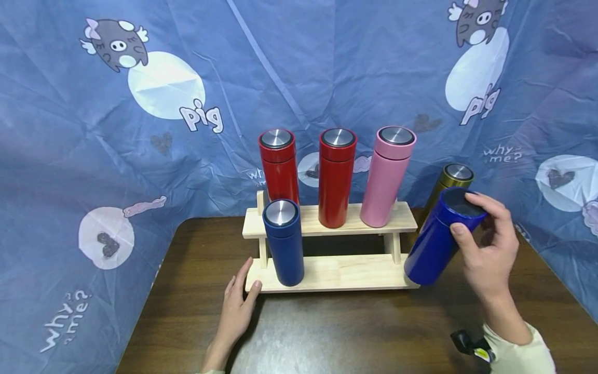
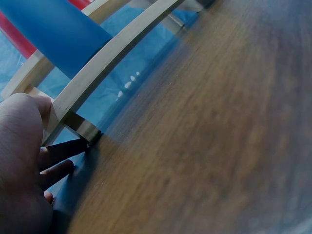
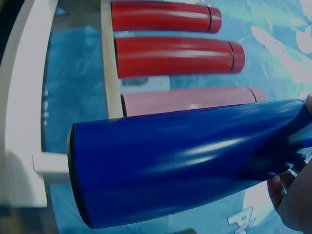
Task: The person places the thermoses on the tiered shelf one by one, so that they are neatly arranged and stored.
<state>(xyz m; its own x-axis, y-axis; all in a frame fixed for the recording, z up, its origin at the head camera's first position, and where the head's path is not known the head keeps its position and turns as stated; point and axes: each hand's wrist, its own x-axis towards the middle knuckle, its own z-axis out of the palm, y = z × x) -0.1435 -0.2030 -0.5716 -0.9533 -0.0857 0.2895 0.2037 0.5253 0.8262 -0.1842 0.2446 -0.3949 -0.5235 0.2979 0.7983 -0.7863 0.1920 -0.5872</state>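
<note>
My right hand [image 1: 495,249] grips a glossy blue thermos [image 1: 432,244] near its lid, fingers and thumb spread round the top. The thermos tilts, its base over the right end of the wooden rack's [image 1: 345,272] lower shelf; whether it touches is unclear. At the rack's left end, my left hand [image 1: 238,306] holds the lower board, and the left wrist view shows fingers [image 2: 63,152] below it. A matte blue thermos [image 1: 287,254] stands upright on the lower shelf's left part. Two red thermoses [image 1: 335,182] [image 1: 280,171] and a pink thermos [image 1: 388,179] occupy the upper shelf.
Behind the held thermos, a gold-green thermos [image 1: 450,179] stands partly hidden at the rack's right. The rack rests on a dark brown wooden table [image 1: 327,332]. Blue printed cloth [image 1: 280,62] hangs behind and at the sides. A small black object [image 1: 467,343] is near the right sleeve.
</note>
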